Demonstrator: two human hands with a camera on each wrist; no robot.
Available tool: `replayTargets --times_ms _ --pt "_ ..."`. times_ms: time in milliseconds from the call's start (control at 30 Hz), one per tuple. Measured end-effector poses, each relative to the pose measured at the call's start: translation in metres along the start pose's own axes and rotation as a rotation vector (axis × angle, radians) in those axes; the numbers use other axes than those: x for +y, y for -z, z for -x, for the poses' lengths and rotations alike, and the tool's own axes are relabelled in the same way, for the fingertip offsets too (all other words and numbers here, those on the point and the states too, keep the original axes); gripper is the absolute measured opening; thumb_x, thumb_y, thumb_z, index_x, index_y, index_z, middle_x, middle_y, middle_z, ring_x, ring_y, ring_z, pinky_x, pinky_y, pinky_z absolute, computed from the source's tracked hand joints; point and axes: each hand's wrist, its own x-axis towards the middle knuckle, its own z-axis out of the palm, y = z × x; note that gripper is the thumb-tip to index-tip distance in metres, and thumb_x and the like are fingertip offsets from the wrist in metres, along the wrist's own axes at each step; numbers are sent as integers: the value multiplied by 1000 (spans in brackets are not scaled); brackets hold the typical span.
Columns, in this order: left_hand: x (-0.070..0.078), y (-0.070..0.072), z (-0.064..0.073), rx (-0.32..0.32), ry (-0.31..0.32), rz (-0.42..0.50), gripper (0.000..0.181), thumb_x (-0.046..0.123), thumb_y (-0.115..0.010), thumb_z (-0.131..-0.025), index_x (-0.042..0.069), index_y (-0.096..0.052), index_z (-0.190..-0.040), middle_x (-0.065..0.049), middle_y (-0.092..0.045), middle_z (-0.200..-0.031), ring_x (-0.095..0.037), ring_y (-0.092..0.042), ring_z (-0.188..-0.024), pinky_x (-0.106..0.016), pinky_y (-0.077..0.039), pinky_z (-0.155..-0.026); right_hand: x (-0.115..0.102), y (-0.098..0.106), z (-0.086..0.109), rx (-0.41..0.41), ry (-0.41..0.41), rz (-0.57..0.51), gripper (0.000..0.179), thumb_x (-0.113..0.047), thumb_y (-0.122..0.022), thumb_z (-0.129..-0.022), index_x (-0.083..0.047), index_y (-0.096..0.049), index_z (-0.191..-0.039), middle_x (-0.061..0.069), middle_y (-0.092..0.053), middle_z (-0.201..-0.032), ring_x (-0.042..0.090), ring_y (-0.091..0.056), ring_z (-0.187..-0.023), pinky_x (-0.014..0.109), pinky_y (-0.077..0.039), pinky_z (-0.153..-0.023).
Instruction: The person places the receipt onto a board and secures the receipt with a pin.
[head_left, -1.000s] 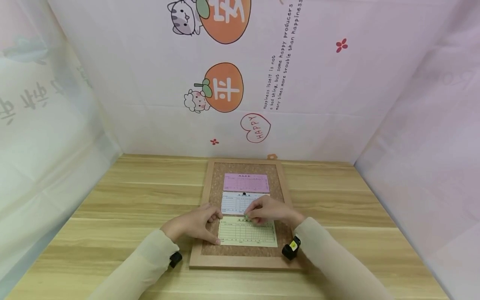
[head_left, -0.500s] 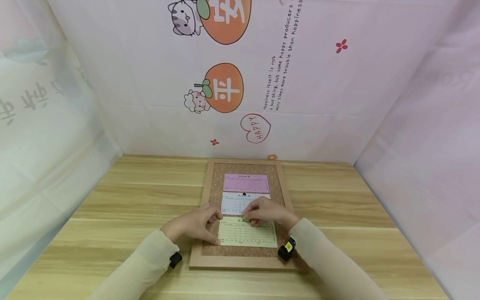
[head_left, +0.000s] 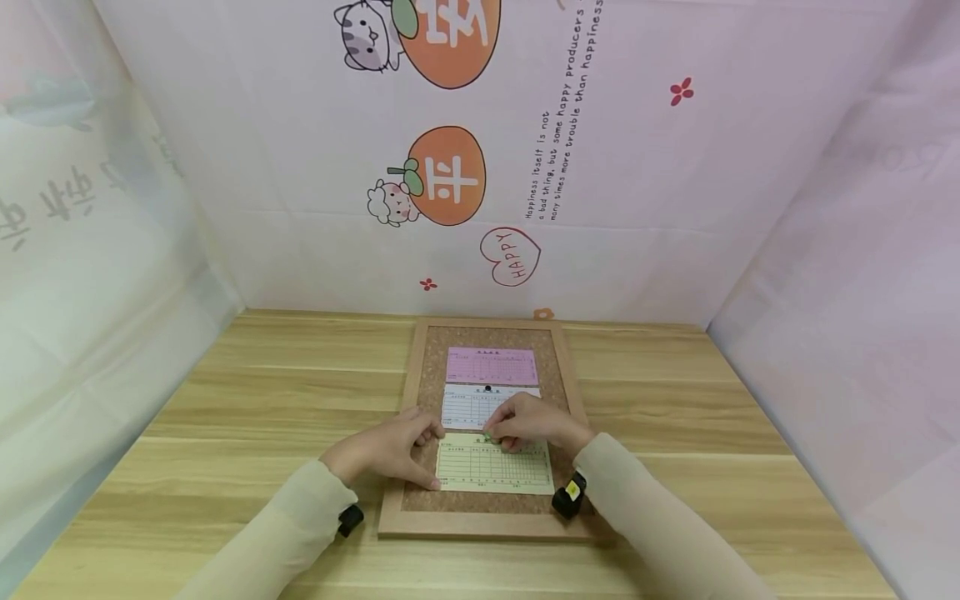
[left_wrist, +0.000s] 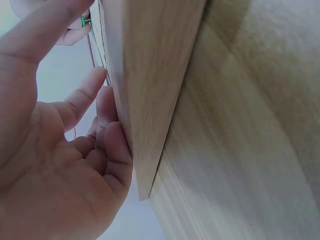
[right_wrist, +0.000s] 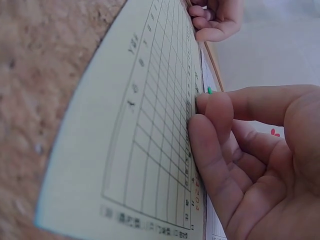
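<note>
My right hand (head_left: 532, 422) pinches a small green push pin (right_wrist: 210, 90) between thumb and forefinger at the top edge of a pale yellow printed form (head_left: 480, 471). Most of the pin is hidden by the fingertips. At the form's left side my left hand (head_left: 382, 450) rests with thumb and forefinger spread, the thumb on the lower left corner and other fingers against the board. The form lies on a wood-framed cork board (head_left: 487, 525). Above it on the board are a white form (head_left: 459, 408) with a black push pin (head_left: 488, 388) at its top, and a pink form (head_left: 491, 367).
The board lies flat on a wood-grain table (head_left: 300, 375). Behind the table hangs a white printed cloth (head_left: 615, 250), with more cloth at both sides. A black wrist camera (head_left: 568, 497) sits by the right cuff, near the board's lower right.
The right hand and the green pin have shifted slightly left along the yellow form's top edge, and the right wrist has moved left. The left hand stays in place.
</note>
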Motion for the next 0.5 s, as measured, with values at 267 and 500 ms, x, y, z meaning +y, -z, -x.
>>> replayTargets --times_ms 267,500 --pt "-1 0 -1 -1 -1 -6 66 37 -90 -75 9 -55 -123 -4 -50 -113 -20 -48 -105 -43 -45 -95 0 0 0 5 -4 19 14 -10 -65 -96 -1 -74 -100 8 -70 -80 15 -65 -69 34 -58 -67" --pt "-1 -1 -1 4 2 -1 65 35 -90 -74 8 -55 -123 -5 -50 -113 -21 -48 -105 -44 -44 -95 1 -1 -1 6 2 26 13 -10 -64 -96 -2 -74 -98 7 -70 -81 15 -64 -69 33 -57 -66"
